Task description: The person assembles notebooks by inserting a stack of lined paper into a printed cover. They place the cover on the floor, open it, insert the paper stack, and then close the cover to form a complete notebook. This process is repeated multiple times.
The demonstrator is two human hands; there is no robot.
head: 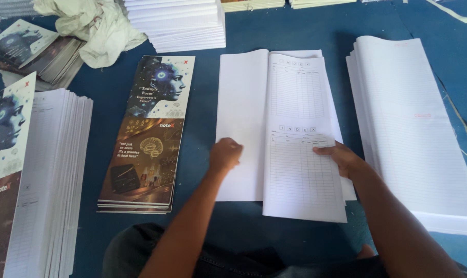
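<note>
Where the blue surface [254, 38] fills the frame, paper goods lie spread across it. At the centre sits a set of white sheets [242, 123] with a printed index page [300, 128] folded over on top. A tall pile of ruled sheets [413, 128] runs down the right side. Just left of centre lies a thin stack of printed covers [151, 134], dark with a robot-like face. At the far left edge stands a thick stack of assembled books [53, 175], and above it, in the upper left corner, more covers [27, 49] and a crumpled pale cloth [102, 28]. A stack of white paper [179, 23] sits at the top centre.

Both forearms reach up from the bottom edge. The left hand [225, 153] is curled into a loose fist, knuckles resting on the lower part of the white sheets, gripping nothing that shows. The right hand [344, 157] lies at the right edge of the index page, thumb on top, fingers tucked beneath, pinching it.
</note>
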